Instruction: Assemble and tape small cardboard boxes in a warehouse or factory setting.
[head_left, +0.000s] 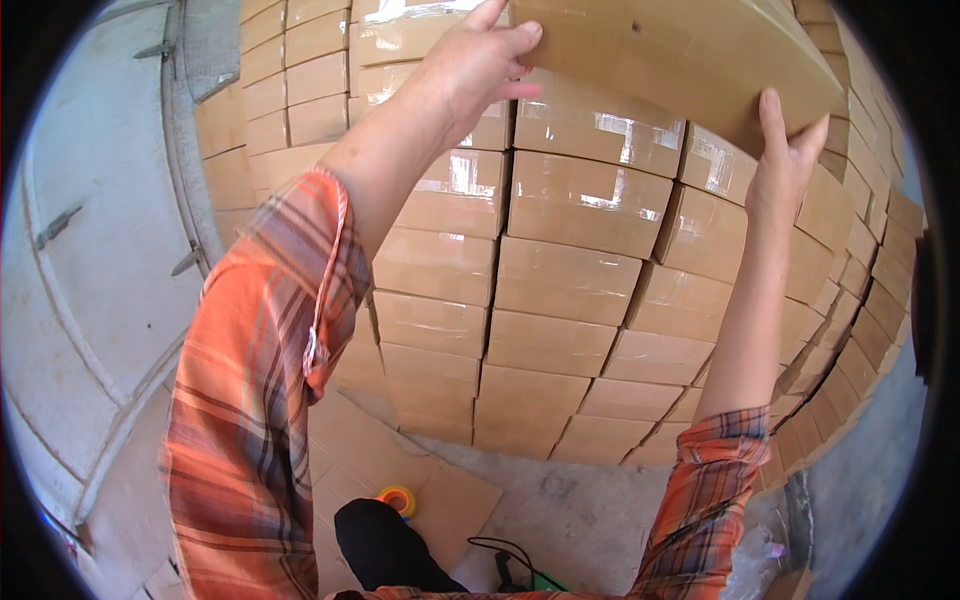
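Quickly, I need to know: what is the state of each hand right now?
Left hand: holding the cardboard box at its left end.
Right hand: holding the same box near its right end.

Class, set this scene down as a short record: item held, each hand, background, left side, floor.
Item held: brown carton
Left hand: holding its left end
Right hand: holding its lower right
Background: stacked cartons, some with shiny tape
Left side: pale door with metal fittings
Floor: flat cardboard sheet, orange-yellow ring
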